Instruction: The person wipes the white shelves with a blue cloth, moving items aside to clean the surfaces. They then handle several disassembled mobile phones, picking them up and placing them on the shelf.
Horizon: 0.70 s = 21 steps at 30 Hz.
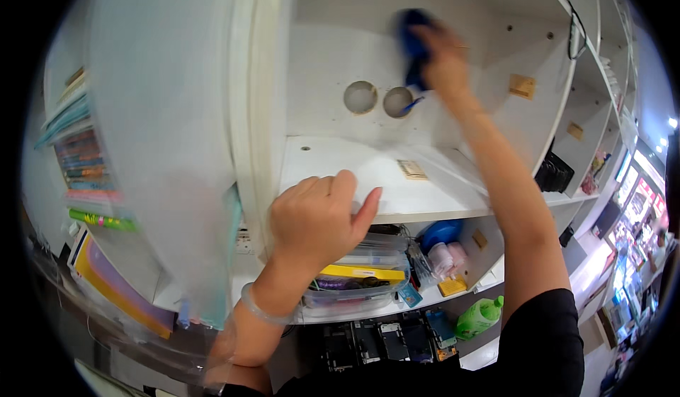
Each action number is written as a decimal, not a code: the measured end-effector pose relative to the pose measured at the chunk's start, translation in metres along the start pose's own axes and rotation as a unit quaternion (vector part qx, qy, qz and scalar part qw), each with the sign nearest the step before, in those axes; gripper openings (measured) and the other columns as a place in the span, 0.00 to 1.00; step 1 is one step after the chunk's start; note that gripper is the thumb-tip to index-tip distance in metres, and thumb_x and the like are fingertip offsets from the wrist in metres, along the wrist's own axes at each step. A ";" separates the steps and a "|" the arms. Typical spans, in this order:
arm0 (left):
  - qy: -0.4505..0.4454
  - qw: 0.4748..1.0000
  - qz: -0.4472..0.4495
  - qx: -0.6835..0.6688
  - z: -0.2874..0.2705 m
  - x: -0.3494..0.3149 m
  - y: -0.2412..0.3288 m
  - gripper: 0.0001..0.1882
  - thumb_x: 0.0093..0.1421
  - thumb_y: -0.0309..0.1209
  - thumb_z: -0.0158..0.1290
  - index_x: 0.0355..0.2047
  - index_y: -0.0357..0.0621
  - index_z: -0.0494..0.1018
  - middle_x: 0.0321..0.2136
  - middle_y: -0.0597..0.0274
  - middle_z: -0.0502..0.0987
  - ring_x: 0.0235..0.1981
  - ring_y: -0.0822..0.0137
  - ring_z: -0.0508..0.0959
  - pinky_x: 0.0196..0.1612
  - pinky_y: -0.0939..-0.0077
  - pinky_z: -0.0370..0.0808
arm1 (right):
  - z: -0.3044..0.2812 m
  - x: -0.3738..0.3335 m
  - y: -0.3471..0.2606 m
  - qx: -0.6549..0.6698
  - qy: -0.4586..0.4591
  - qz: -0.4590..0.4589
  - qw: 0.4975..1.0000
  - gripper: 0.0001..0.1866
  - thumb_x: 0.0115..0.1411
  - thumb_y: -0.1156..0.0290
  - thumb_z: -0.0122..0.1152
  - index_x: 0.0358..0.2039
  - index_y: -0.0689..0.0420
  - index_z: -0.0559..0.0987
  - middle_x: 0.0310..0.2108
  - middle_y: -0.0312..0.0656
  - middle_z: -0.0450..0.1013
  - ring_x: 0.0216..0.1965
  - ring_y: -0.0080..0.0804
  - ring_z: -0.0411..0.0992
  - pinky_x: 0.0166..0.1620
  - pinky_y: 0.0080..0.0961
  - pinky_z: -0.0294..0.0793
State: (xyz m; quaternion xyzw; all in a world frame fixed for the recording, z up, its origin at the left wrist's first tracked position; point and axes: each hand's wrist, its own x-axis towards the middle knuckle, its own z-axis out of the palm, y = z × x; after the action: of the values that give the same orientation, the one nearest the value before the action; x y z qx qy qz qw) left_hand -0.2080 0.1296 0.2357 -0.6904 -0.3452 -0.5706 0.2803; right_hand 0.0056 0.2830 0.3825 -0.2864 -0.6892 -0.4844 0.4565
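Note:
My right hand [445,60], blurred by motion, is up inside a white shelf compartment [333,36]. It is closed on a dark blue cloth [413,46], held at the back panel just above two round holes. My left hand [315,216] is in front of the compartment's lower board [354,167], close to the left upright [261,128]. Its fingers are curled in and its thumb sticks out to the right. The fingertips are hidden, and nothing shows in that hand. A tan label [411,169] is stuck on the board.
Below are a clear plastic bin [354,294] with a yellow item, a blue round object [440,234], pinkish rolls [448,257] and a green bottle [480,318]. Several phone-like parts [393,342] lie lower down. Books [85,156] stand at left; a black cable [570,11] hangs upper right.

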 end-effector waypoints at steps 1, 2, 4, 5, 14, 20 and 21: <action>-0.004 1.000 -0.004 0.009 -0.004 -0.001 -0.001 0.19 0.48 0.36 0.60 0.14 0.47 0.60 0.08 0.65 0.61 0.10 0.64 0.64 0.13 0.71 0.57 | 0.016 0.000 -0.017 0.060 -0.023 -0.114 0.991 0.20 0.43 0.83 0.55 0.38 0.52 0.79 0.46 0.45 0.70 0.50 0.47 0.67 0.50 0.36 0.70; -0.011 1.000 -0.010 0.012 -0.004 -0.002 -0.001 0.19 0.48 0.36 0.60 0.14 0.47 0.60 0.08 0.65 0.61 0.10 0.63 0.64 0.13 0.71 0.57 | 0.021 -0.008 -0.030 0.029 -0.044 -0.165 0.985 0.18 0.43 0.82 0.56 0.37 0.52 0.79 0.46 0.43 0.71 0.50 0.46 0.67 0.48 0.35 0.70; -0.030 0.999 -0.004 0.012 -0.007 0.000 0.001 0.18 0.49 0.38 0.59 0.14 0.47 0.61 0.08 0.65 0.62 0.11 0.64 0.65 0.13 0.72 0.59 | 0.019 -0.020 -0.022 -0.005 -0.064 -0.208 0.976 0.14 0.41 0.78 0.59 0.32 0.52 0.80 0.45 0.37 0.72 0.49 0.44 0.68 0.47 0.31 0.72; -0.037 0.999 -0.008 0.012 -0.010 -0.001 -0.001 0.18 0.49 0.39 0.58 0.15 0.48 0.62 0.08 0.66 0.63 0.11 0.65 0.66 0.13 0.72 0.60 | 0.010 -0.021 -0.010 0.014 -0.073 -0.178 0.981 0.13 0.42 0.78 0.58 0.31 0.52 0.80 0.44 0.36 0.72 0.48 0.44 0.68 0.48 0.31 0.72; -0.019 0.999 -0.027 -0.019 -0.003 -0.004 0.000 0.19 0.50 0.37 0.58 0.15 0.46 0.60 0.08 0.64 0.61 0.10 0.63 0.63 0.14 0.70 0.57 | -0.026 -0.021 -0.004 -0.063 -0.113 -0.101 0.986 0.13 0.42 0.79 0.57 0.31 0.52 0.80 0.42 0.40 0.73 0.46 0.43 0.68 0.47 0.29 0.71; -0.042 0.998 -0.042 -0.022 -0.013 0.000 0.005 0.19 0.50 0.38 0.58 0.15 0.46 0.60 0.08 0.63 0.61 0.11 0.61 0.63 0.14 0.69 0.57 | -0.019 -0.048 0.004 -0.114 -0.175 -0.089 0.974 0.23 0.47 0.80 0.55 0.47 0.49 0.75 0.51 0.41 0.67 0.49 0.45 0.66 0.50 0.32 0.71; -0.042 0.998 -0.040 -0.030 -0.011 -0.003 0.001 0.19 0.50 0.38 0.58 0.15 0.46 0.60 0.08 0.63 0.61 0.11 0.61 0.63 0.14 0.68 0.57 | -0.030 -0.061 0.017 -0.153 -0.207 -0.048 0.965 0.23 0.48 0.79 0.55 0.47 0.49 0.76 0.51 0.42 0.67 0.49 0.45 0.66 0.50 0.32 0.71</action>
State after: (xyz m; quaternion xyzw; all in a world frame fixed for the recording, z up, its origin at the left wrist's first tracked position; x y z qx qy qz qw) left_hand -0.2140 0.1195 0.2345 -0.7073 -0.3673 -0.5619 0.2217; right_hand 0.0560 0.2643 0.3371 -0.4133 -0.6996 -0.5353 0.2306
